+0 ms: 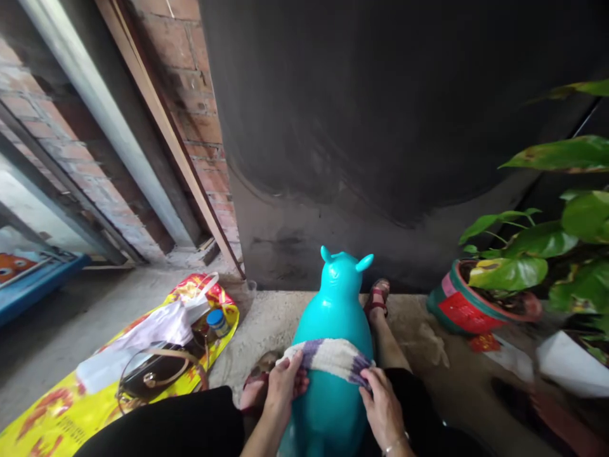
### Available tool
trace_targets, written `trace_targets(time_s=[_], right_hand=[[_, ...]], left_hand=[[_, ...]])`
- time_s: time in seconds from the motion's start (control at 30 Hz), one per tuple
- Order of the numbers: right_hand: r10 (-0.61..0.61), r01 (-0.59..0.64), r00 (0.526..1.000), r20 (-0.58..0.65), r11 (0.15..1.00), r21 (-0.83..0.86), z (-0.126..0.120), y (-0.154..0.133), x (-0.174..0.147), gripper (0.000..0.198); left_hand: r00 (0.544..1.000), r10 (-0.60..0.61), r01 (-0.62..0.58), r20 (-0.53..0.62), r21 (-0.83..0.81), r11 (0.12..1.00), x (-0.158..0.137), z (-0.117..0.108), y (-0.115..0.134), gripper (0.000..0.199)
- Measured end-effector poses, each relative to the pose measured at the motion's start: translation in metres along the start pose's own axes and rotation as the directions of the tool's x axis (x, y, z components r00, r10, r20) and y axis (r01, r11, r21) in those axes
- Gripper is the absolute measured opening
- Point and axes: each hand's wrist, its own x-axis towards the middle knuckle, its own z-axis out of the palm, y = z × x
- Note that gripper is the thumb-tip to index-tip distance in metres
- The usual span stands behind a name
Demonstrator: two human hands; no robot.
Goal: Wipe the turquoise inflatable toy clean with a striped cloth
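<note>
A turquoise inflatable animal toy (328, 317) with two small ears stands between my legs, its head facing the dark panel. Across its back lies a white and purple striped knit cloth (333, 357), stretched sideways. My left hand (285, 381) pinches the cloth's left end between thumb and fingers. At the other end, my right hand (380, 397) grips a purple part of the cloth. Both hands rest close against the toy's sides. The underside of the toy is hidden.
A yellow and red sheet (52, 416) on the left bears a brown handbag (159, 371), a pale cloth (164, 327) and a blue-lidded jar (217, 322). On the right stands a potted plant (476, 304). A dark panel (380, 127) rises ahead, beside a brick wall (190, 82).
</note>
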Motion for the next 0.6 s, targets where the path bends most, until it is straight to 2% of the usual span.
trace_targets(time_s=[0.13,0.27,0.37,0.43,0.6], right_hand=[[0.02,-0.019,1.0,-0.016,1.0,0.003,-0.011,-0.006,0.012,0.049],[0.094,-0.085,0.995,-0.038,0.976,0.2,-0.034,-0.029,0.035,0.045],[0.102,-0.085,0.993,-0.058,0.965,0.249,-0.049,-0.048,0.05,0.041],[0.071,-0.048,0.993,-0.091,0.971,0.236,-0.057,-0.056,0.06,0.041],[-0.111,0.12,0.983,-0.146,0.991,0.06,-0.079,-0.066,0.093,0.041]], left_hand=[[1.0,-0.014,0.014,-0.007,-0.016,1.0,0.003,0.001,0.002,0.028],[1.0,-0.003,0.004,0.021,-0.044,0.999,-0.006,-0.001,0.007,0.019],[0.998,0.005,-0.001,0.069,-0.061,0.998,-0.016,0.0,0.016,0.02],[0.997,0.008,-0.002,0.083,-0.074,0.997,-0.021,0.002,0.025,0.022],[0.993,0.051,-0.036,0.105,-0.144,0.989,-0.03,0.012,0.055,0.026]])
